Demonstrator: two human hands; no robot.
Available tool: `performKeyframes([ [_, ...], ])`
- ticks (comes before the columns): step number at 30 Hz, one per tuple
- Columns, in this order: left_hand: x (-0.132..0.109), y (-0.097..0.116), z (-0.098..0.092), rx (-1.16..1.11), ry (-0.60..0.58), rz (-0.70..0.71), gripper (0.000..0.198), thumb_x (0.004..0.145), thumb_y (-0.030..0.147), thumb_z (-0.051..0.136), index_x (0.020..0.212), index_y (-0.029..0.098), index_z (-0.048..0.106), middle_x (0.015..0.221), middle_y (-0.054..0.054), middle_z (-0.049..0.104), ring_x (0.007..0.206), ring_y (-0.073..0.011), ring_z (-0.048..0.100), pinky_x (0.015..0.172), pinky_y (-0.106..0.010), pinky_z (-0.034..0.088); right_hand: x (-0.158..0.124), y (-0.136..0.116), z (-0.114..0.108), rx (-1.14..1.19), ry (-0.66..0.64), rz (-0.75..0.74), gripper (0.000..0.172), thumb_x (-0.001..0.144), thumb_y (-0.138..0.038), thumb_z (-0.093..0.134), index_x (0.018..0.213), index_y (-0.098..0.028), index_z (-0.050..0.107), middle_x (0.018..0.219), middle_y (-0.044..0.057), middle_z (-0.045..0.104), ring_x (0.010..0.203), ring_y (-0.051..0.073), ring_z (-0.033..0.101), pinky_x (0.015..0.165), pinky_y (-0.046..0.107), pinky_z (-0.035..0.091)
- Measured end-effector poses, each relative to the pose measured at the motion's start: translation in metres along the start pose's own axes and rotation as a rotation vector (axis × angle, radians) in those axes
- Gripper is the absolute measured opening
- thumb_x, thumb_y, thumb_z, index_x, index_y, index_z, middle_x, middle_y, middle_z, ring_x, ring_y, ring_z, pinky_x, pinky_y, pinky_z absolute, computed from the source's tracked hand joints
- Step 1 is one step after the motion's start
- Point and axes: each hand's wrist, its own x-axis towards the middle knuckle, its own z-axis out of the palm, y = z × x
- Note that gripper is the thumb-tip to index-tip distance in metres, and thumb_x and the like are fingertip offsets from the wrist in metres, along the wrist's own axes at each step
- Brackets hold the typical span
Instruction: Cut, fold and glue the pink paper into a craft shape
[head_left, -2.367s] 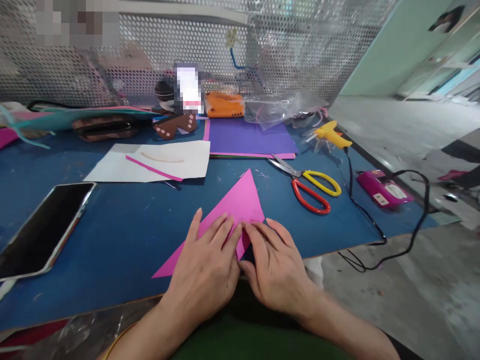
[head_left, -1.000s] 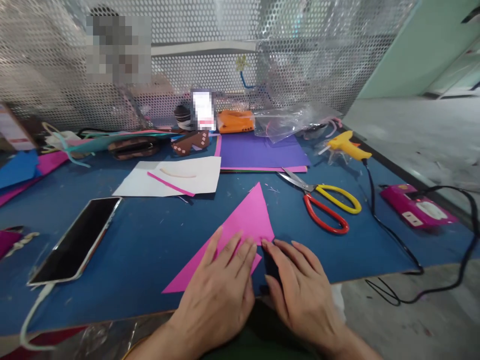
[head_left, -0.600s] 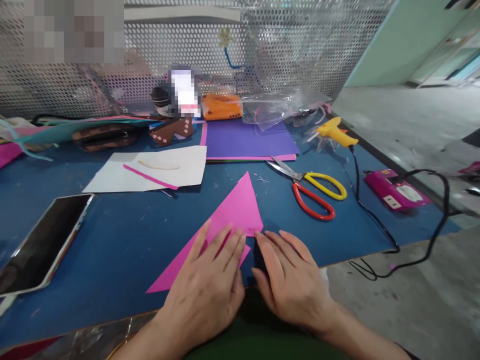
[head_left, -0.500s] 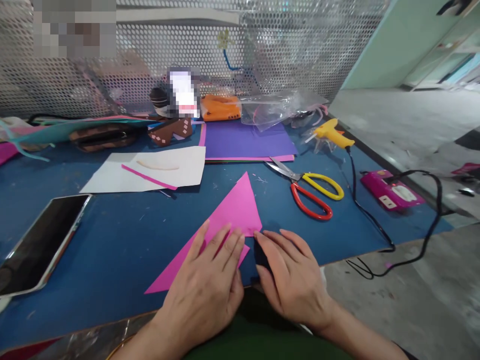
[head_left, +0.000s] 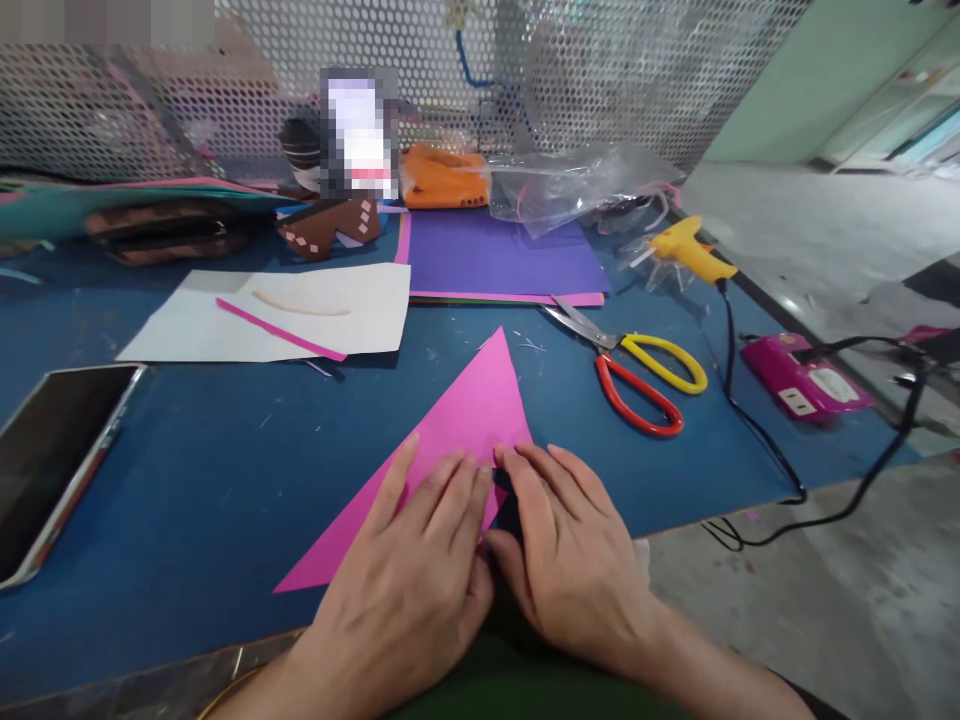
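Head cam: bright pink paper [head_left: 457, 420] is laid on the blue table [head_left: 225, 500], close to the near edge and right under both hands. It's folded into a roughly triangular shape, with one sharp tip pointed away from the person and another stretched out to the lower left along a long slanted edge. A small pointed bit can be seen poking out between the hands; the rest of the lower part is covered up. The left hand [head_left: 412, 560] is pressed pretty flat on it, fingers a little spread, nothing gripped. The right hand [head_left: 570, 550] is loosely open, fingers bent, tips set on the paper's right side, thumb kept apart, nothing seen held either.

Compared with half a second ago, the right fingertips have been slid inward, so the right corner is now covered and the small pointed bit is squeezed into a narrower gap. The right thumb has also been brought almost up to the left hand.

Just beyond the paper, scissors [head_left: 609, 342] are left lying to the right, and a white sheet [head_left: 180, 320] is set to the left.
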Motion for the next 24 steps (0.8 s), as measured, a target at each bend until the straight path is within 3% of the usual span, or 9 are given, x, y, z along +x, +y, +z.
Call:
performKeyframes([
  [13, -0.002, 0.004, 0.000, -0.018, 0.043, -0.034, 0.040, 0.091, 0.021, 0.049, 0.123, 0.003, 0.067, 0.126, -0.016, 0.069, 0.117, -0.0285, 0.064, 0.124, -0.048, 0.014, -0.010, 0.006, 0.001, 0.089, -0.020, 0.053, 0.047, 0.101, -0.027, 0.041, 0.128, 0.008, 0.057, 0.129, 0.021, 0.067, 0.124, 0.031, 0.058, 0.105, 0.046, 0.043],
  [24, -0.002, -0.001, 0.001, -0.032, 0.024, -0.019, 0.040, 0.091, 0.021, 0.048, 0.118, 0.003, 0.070, 0.121, -0.016, 0.072, 0.113, -0.0301, 0.066, 0.124, -0.048, 0.014, 0.008, -0.002, 0.004, -0.124, 0.040, -0.103, 0.043, 0.097, -0.025, 0.040, 0.108, 0.005, 0.068, 0.105, 0.023, 0.076, 0.100, 0.034, 0.071, 0.094, 0.045, 0.050],
])
